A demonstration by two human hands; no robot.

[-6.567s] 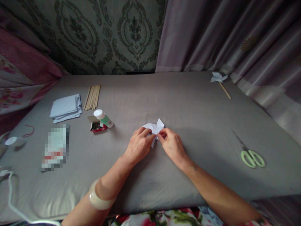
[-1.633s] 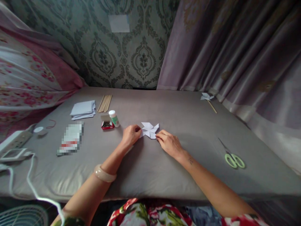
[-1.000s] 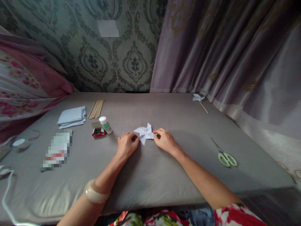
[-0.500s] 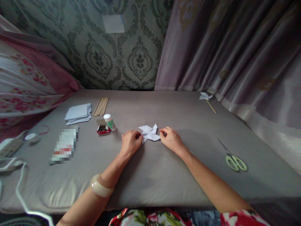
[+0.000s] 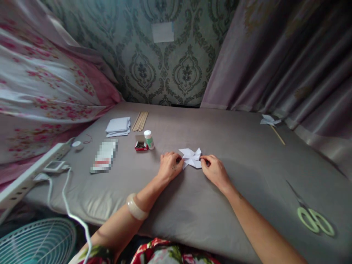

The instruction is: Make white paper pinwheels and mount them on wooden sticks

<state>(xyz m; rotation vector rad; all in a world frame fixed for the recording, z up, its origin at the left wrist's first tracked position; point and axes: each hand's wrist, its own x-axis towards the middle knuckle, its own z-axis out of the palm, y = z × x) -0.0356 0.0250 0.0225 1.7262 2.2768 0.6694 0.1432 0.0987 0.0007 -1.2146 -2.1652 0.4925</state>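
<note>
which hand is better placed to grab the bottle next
Probably the left hand: it is nearer the bottle, whereas the right hand would have to cross the paper pinwheel.

My paper pinwheel (image 5: 191, 158): plain white, mid-frame
My bangle (image 5: 136, 208): glossy cream, lower left
Scissor handles (image 5: 310, 213): pale green, lower right
Small box (image 5: 141, 149): red, left of centre
Wall (image 5: 188, 71): grey-green with dark damask medallions (the busiest pattern I see), top
Cloth (image 5: 41, 88): white, pink flowers, far left
</note>
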